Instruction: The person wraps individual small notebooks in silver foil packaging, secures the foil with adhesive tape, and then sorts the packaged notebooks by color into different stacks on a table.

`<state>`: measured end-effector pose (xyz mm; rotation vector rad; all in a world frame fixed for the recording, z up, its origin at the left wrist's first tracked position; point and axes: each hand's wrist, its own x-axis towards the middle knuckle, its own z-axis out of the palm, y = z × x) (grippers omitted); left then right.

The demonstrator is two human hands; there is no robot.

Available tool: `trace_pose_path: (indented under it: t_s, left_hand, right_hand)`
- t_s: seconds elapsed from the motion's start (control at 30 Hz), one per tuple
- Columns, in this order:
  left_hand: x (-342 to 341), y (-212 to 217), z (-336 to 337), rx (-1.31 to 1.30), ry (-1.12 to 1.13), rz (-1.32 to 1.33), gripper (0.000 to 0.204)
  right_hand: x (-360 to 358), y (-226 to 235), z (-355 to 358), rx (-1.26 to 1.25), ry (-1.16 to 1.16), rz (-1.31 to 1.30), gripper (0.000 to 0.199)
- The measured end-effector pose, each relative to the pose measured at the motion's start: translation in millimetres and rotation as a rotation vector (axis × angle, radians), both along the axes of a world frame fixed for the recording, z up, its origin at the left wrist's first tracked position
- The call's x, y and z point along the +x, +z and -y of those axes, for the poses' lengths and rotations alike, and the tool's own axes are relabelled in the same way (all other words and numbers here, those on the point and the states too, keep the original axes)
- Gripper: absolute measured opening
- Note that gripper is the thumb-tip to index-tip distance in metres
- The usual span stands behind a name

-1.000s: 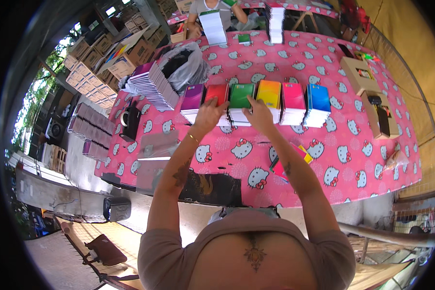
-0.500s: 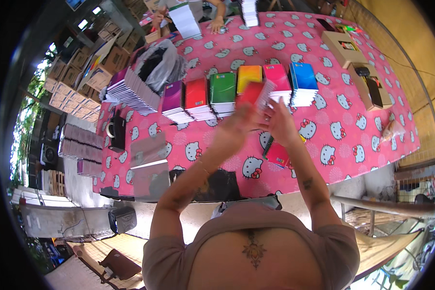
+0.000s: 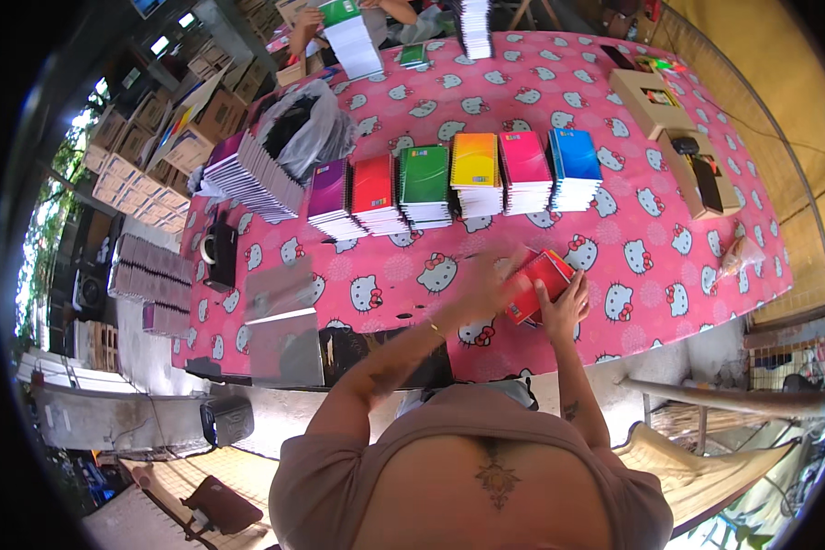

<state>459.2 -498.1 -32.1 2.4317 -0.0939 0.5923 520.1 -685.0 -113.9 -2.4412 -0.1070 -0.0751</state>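
The red notebook lies near the front of the surface, seemingly atop a small pile. The right hand pinches its edge, thumb on the cover; the left hand is blurred, its grip untellable. This looks like gathering; the next move calls for squaring edges. Beyond stand six notebook stacks.

Right hand: fingers clasp a red notebook, thumb on its cover
Left hand: motion-blurred, its fingers at the notebook's left side; contact unclear
Notebook row: beyond the fingers, left to right, purple stack, red stack, green stack, yellow stack, pink stack, blue stack
Surface: pink, cat-patterned, beneath the fingers
Plastic bag: beyond the fingers, leftward
Cardboard trays: well right of the fingers, farther back
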Motion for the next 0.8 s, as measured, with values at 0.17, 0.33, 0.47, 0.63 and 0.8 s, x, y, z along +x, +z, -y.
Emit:
trace_pose_path:
  t_s: [0.17,0.33,0.47,0.63,0.8]
  left_hand:
    - [-30.6,42.8,-232.9,0.546,1.07,0.232,0.075]
    - [-90.0,51.2,-342.0,0.106,1.199,-0.449,0.084]
    - [-86.8,62.0,-318.4,0.21,1.24,-0.281,0.064]
    - [-27.3,142.8,-168.5,0.134,0.525,0.4,0.035]
    - [33.3,143.5,-56.0,-0.011,-0.588,-0.374,0.04]
  right_hand:
    - [5.1,26.7,2.8,-0.065,0.113,-0.165,0.113]
    - [22.0,13.1,-5.9,0.218,0.378,-0.079,0.111]
    - [4.0,13.8,-2.8,0.43,0.184,-0.229,0.107]
    - [5.8,0.0,4.1,0.379,0.256,-0.152,0.09]
    - [18.6,15.5,-2.7,0.936,0.263,-0.543,0.068]
